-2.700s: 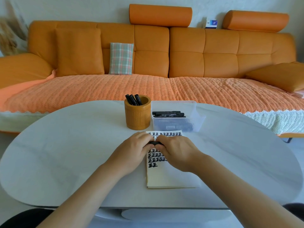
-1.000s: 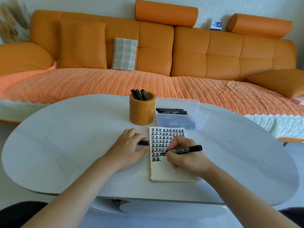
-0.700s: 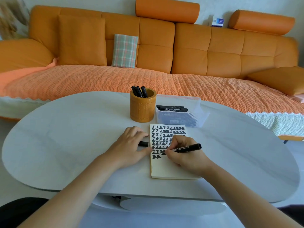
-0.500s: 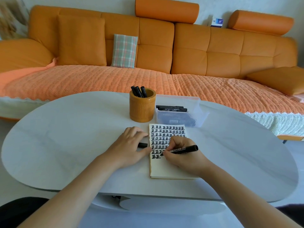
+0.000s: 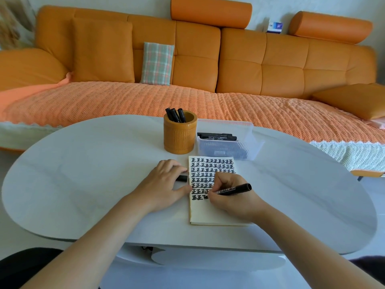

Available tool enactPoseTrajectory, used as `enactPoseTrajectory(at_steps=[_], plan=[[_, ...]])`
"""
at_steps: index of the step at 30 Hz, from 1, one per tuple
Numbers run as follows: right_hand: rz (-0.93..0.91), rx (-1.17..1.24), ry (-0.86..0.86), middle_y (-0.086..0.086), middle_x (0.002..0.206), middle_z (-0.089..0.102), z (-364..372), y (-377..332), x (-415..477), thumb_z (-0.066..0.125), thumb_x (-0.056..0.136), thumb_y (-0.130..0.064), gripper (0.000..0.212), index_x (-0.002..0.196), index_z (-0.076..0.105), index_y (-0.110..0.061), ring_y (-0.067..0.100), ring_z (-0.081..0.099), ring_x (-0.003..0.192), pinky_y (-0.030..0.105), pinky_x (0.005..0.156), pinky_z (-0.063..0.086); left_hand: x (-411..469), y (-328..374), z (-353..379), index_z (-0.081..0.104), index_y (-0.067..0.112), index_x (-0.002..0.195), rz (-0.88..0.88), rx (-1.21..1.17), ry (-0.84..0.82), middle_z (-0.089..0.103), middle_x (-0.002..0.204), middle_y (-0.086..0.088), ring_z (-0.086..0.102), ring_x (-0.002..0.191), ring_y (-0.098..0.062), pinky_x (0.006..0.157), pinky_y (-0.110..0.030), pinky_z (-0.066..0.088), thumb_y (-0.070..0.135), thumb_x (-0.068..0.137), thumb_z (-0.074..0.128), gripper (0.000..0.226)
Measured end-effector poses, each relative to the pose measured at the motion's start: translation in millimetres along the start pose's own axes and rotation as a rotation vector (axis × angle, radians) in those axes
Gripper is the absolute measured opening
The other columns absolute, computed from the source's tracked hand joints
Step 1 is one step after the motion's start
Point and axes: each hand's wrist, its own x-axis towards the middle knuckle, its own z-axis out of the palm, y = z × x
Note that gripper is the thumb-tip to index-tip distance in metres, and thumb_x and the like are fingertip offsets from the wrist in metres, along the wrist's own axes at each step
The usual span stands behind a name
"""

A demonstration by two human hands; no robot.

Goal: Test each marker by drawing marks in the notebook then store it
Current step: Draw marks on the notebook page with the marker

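A cream notebook (image 5: pixel 210 215) lies on the white table (image 5: pixel 93 174), its upper half filled with rows of black marks. My right hand (image 5: pixel 231 197) grips a black marker (image 5: pixel 233 189) with its tip on the page at the lowest row. My left hand (image 5: pixel 164 184) rests at the notebook's left edge and holds the marker's black cap (image 5: pixel 181 177) under curled fingers. A brown pen cup (image 5: pixel 180 132) with three black markers stands behind the notebook. Next to it, a clear plastic box (image 5: pixel 227 142) holds more black markers.
An orange sofa (image 5: pixel 208 65) with a plaid cushion (image 5: pixel 157 63) runs along the far side of the table. The table's front edge is close to me.
Both hands pulled the cap off the marker 2.7 s ago. Since then my right hand has been drawing marks in the lowest row. My left hand has stayed at the notebook's edge.
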Motion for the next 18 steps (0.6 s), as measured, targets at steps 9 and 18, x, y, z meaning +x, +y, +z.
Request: enactPoseTrajectory(at_steps=[9,18], plan=[[0.007,-0.007,0.016,-0.004,0.065,0.055,-0.3,-0.7,0.6,0.064,0.072,-0.011,0.016,0.064,0.050,-0.011,0.011,0.049,0.063,0.025,0.060,0.040,-0.1,-0.5,0.0,0.042,0.030,0.135,0.001,-0.011,0.006,0.035,0.131,0.013,0.028,0.126,-0.006,0.103,-0.026,0.031,0.079,0.076,0.024,0.079],[-0.013,0.014,-0.027,-0.001,0.070,0.060,-1.5,0.8,0.0,0.067,0.077,-0.010,0.014,0.067,0.056,-0.011,0.011,0.054,0.066,0.028,0.064,0.045,0.7,0.4,-0.1,0.041,0.028,0.137,-0.012,-0.023,0.001,0.035,0.133,0.013,0.027,0.128,-0.006,0.105,-0.027,0.031,0.069,0.086,0.040,0.066]])
